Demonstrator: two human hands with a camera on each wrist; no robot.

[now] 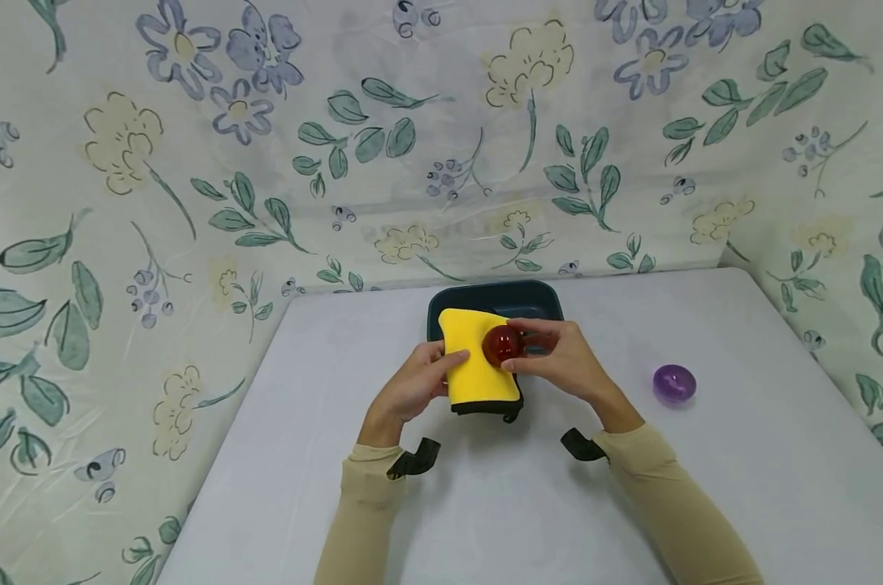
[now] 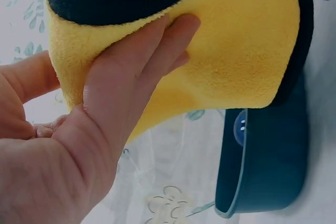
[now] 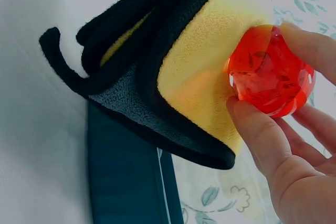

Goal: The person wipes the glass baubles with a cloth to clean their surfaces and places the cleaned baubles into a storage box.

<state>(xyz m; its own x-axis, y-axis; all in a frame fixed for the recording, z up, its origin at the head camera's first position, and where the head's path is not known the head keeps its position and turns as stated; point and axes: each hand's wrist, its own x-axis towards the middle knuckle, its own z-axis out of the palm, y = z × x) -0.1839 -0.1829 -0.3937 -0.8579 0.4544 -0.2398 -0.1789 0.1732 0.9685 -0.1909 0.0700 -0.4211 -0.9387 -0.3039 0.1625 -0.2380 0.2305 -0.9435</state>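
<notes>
My left hand [image 1: 415, 382] grips a folded yellow cloth [image 1: 465, 357] with black edging, thumb on the near face and fingers behind it. In the right wrist view the cloth's grey inner side and a black hanging loop show. A clear red ball [image 3: 270, 72] is pinched between the thumb and fingers of my right hand [image 1: 561, 357], right up against the yellow face of the cloth. Both hands hold these in front of a dark teal bin [image 1: 495, 291]. Inside the bin, a bit of a blue round thing [image 2: 240, 128] shows in the left wrist view.
A clear purple ball [image 1: 674, 383] lies on the white table [image 1: 719, 479], to the right of my right hand. Flower-printed curtains [image 1: 441, 146] hang behind the table and along both sides.
</notes>
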